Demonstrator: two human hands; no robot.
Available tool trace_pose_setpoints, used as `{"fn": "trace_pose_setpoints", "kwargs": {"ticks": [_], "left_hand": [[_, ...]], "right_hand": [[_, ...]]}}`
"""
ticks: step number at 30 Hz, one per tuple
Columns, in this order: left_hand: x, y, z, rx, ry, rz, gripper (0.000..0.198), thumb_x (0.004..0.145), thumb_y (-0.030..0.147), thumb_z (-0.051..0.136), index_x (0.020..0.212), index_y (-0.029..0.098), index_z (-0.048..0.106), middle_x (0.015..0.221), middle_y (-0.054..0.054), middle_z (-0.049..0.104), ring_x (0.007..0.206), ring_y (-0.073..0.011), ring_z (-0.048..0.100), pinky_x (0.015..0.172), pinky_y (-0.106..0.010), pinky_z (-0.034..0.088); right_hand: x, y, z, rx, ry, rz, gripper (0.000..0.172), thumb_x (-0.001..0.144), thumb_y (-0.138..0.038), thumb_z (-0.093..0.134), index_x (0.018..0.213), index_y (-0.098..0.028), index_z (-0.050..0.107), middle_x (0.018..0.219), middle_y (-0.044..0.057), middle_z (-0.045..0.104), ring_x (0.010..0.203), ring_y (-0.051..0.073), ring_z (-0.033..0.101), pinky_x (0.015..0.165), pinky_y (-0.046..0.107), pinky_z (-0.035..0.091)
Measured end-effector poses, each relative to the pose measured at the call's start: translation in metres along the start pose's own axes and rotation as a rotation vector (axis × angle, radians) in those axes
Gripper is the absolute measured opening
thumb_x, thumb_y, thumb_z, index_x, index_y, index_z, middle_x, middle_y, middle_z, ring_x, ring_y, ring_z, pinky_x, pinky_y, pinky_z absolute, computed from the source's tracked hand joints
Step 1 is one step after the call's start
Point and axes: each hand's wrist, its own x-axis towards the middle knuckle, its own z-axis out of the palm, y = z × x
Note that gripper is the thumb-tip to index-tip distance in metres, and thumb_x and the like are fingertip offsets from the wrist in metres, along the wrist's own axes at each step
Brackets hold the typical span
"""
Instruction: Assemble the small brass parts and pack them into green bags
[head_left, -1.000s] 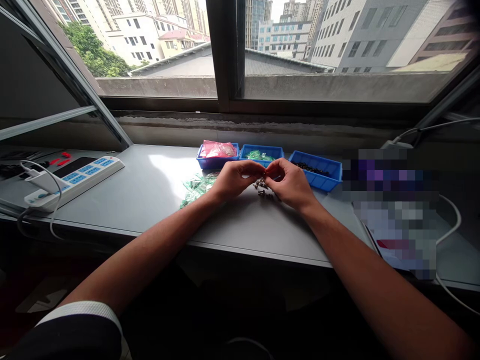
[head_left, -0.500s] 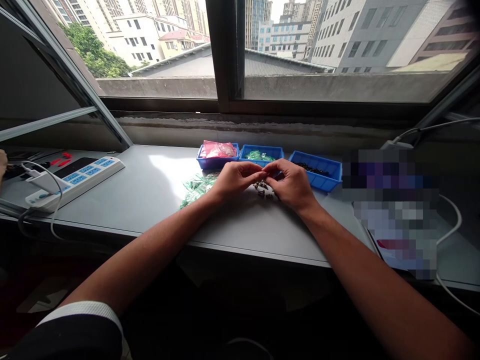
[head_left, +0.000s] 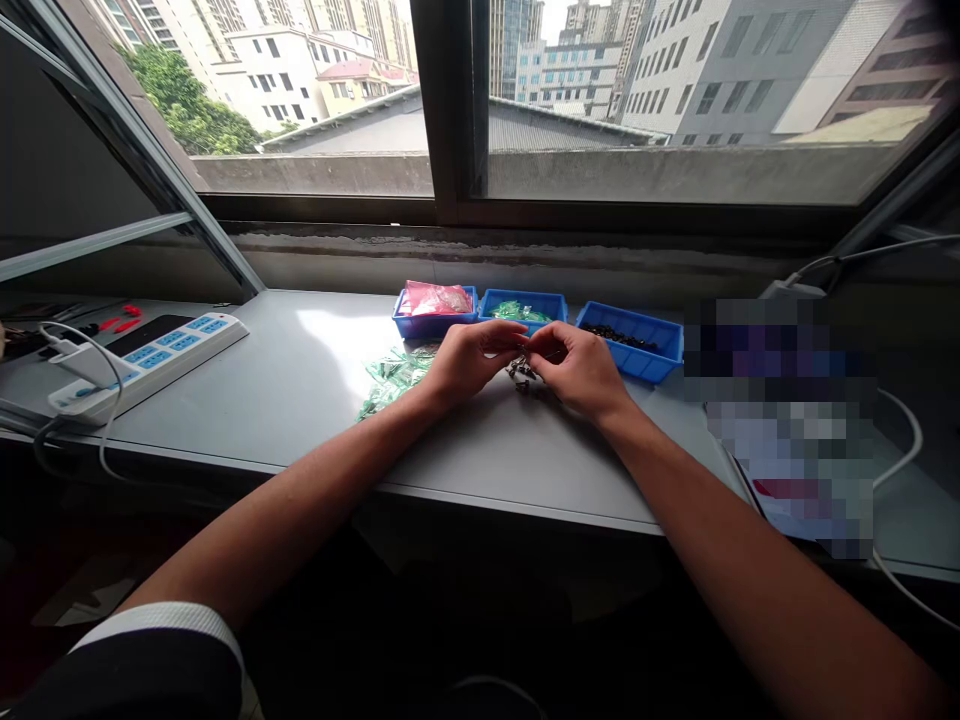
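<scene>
My left hand (head_left: 471, 358) and my right hand (head_left: 581, 365) meet at the fingertips over the table, both closed in a pinch. Whatever lies between the fingers is too small and hidden to name. Just beneath them is a little heap of small dark metallic parts (head_left: 520, 376), partly covered by my right hand. To the left of my left hand lie several small clear-and-green plastic bags (head_left: 391, 378). Behind my hands stand a blue bin (head_left: 435, 325) with pink bags, a blue bin (head_left: 559, 306) with green bags, and a blue bin (head_left: 667, 357) with small black parts.
A white power strip (head_left: 161, 360) with a plugged-in charger and cable lies on the left of the grey table (head_left: 247, 400). Red-handled tools (head_left: 127, 320) are behind it. Blurred-out items (head_left: 802, 470) cover the right side. A window ledge runs along the back.
My right hand's fingers have shifted slightly, hiding more of the small parts on the right. The fingertips of both hands stay together. Another person's hand at the far left has moved slightly.
</scene>
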Motion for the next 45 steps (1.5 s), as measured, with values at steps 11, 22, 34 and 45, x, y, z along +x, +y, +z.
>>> {"fn": "trace_pose_setpoints", "kwargs": {"ticks": [11, 22, 34, 45], "left_hand": [[0.009, 0.019, -0.01, 0.216, 0.117, 0.189, 0.032, 0.107, 0.026, 0.074, 0.138, 0.019, 0.078, 0.133, -0.012, 0.083, 0.107, -0.0213, 0.085, 0.094, -0.035, 0.069], [-0.009, 0.082, -0.113, 0.73, -0.107, -0.007, 0.048, 0.106, 0.065, 0.069, 0.13, 0.027, 0.086, 0.133, -0.01, 0.082, 0.122, -0.032, 0.077, 0.118, -0.049, 0.057], [-0.064, 0.047, -0.077, 0.771, -0.55, -0.379, 0.11, 0.101, 0.091, 0.051, 0.185, 0.024, 0.027, 0.194, -0.014, 0.015, 0.181, -0.0402, 0.011, 0.146, -0.061, 0.011], [-0.027, 0.026, -0.028, 0.476, -0.315, -0.164, 0.063, 0.105, 0.06, 0.068, 0.156, 0.022, 0.072, 0.163, -0.015, 0.068, 0.154, -0.0363, 0.064, 0.134, -0.05, 0.047]], "right_hand": [[0.007, 0.004, -0.023, -0.158, 0.262, -0.066, 0.004, 0.092, -0.027, 0.075, 0.092, -0.026, 0.07, 0.095, 0.005, 0.079, 0.081, 0.023, 0.07, 0.079, 0.04, 0.06], [0.008, 0.028, -0.043, -0.532, 0.457, -0.103, 0.003, 0.095, -0.027, 0.069, 0.095, -0.028, 0.067, 0.111, 0.015, 0.073, 0.116, 0.038, 0.062, 0.102, 0.058, 0.059], [0.007, 0.023, -0.027, -0.418, 0.341, -0.105, 0.003, 0.098, -0.028, 0.07, 0.097, -0.026, 0.068, 0.11, 0.013, 0.074, 0.111, 0.035, 0.065, 0.098, 0.055, 0.059], [0.007, 0.02, -0.025, -0.418, 0.31, -0.133, 0.006, 0.098, -0.03, 0.068, 0.093, -0.027, 0.07, 0.106, 0.013, 0.077, 0.109, 0.036, 0.065, 0.097, 0.055, 0.059]]}}
